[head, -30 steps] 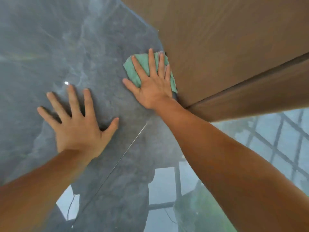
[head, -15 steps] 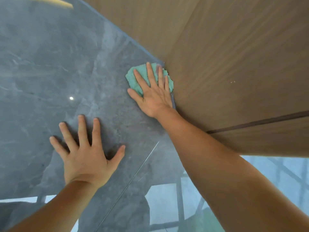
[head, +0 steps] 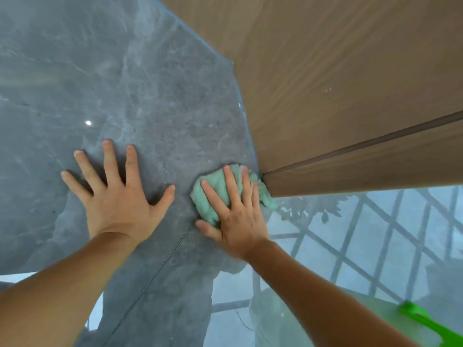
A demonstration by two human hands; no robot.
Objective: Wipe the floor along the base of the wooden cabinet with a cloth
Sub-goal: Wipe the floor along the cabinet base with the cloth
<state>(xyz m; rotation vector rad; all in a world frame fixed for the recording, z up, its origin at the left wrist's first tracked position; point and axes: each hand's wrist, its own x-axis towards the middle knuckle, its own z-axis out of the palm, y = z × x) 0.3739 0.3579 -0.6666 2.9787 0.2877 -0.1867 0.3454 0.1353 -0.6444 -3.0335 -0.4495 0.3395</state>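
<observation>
Seemingly midway, your right hand (head: 238, 221), fingers spread, pressed the cloth (head: 215, 189) at the cabinet (head: 350, 96) base's near corner; your left hand (head: 117, 196) lay splayed, far stretch unjudgeable.

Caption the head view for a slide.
Right hand presses a green cloth onto the grey floor at the wooden cabinet base; left hand braces flat.

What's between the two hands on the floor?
Only bare grey floor, seen in the head view. The left hand lies flat; the right hand presses the green cloth.

Home interior: glossy grey marble floor (head: 150, 96), wooden cabinet (head: 338, 71)
</observation>
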